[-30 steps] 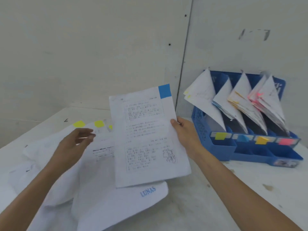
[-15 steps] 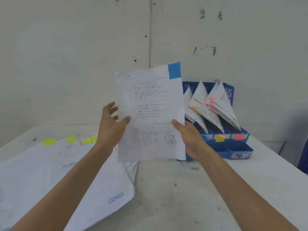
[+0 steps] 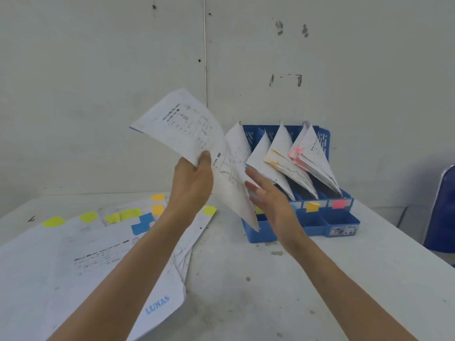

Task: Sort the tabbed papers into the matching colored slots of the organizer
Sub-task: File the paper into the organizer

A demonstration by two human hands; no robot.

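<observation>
My left hand (image 3: 194,183) pinches a printed sheet (image 3: 189,129) by one edge and holds it tilted in the air, in front of the left end of the blue organizer (image 3: 342,221). Its blue tab is hidden at this angle. My right hand (image 3: 264,195) is beside the sheet's lower part with its fingers straight, holding nothing. The organizer's slots hold leaning bundles of paper, among them one with orange tabs (image 3: 285,161) and one with pink tabs (image 3: 310,153). Orange (image 3: 312,206) and pink (image 3: 339,204) labels show on its front.
A spread pile of papers (image 3: 81,257) with yellow, orange and blue tabs covers the left of the white table (image 3: 307,286), with a white folder marked LUNAS (image 3: 157,304) in it. A blue chair (image 3: 442,207) stands at the right edge. White walls close the corner behind.
My right hand has let go of the sheet and opened. The left hand now holds it alone, and the sheet has swung and tilted towards the organizer's left end.
</observation>
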